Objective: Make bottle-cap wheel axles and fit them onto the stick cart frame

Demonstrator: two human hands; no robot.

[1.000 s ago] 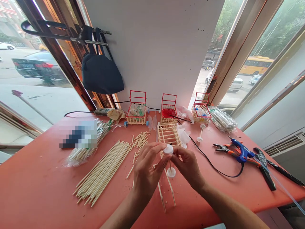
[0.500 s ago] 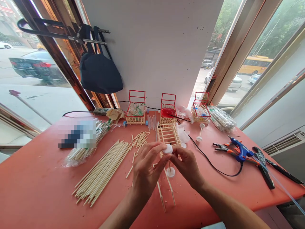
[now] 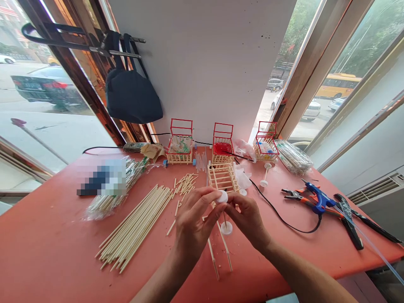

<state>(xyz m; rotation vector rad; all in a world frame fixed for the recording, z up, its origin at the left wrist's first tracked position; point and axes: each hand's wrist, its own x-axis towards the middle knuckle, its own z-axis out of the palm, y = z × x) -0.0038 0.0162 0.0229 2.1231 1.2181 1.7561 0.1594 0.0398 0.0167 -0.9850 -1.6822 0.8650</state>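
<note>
My left hand [image 3: 195,216] is closed, pinching a white bottle cap [image 3: 223,196] between thumb and fingertips. From the other side, my right hand [image 3: 248,219] is closed on a short wooden stick [image 3: 224,217] just beneath that cap, its fingertips close against the left ones. A second white cap [image 3: 226,228] sits at the stick's lower end. Where the stick meets the upper cap is hidden by my fingers. Directly behind my hands stands a slatted wooden stick frame [image 3: 223,180], with two long sticks [image 3: 228,256] extending toward me below my hands.
Long wooden sticks [image 3: 135,227] lie left, beside short cut pieces [image 3: 186,185]. Red-railed stick carts [image 3: 179,155] line the wall. Another capped axle [image 3: 266,174] lies behind. A blue glue gun [image 3: 322,202] and pliers [image 3: 295,195] rest right; a black cable [image 3: 277,221] curves between.
Both hands stay in nearly the same place with the same grip. The upper cap has tilted slightly, and the lower cap has shifted a little to the right.
</note>
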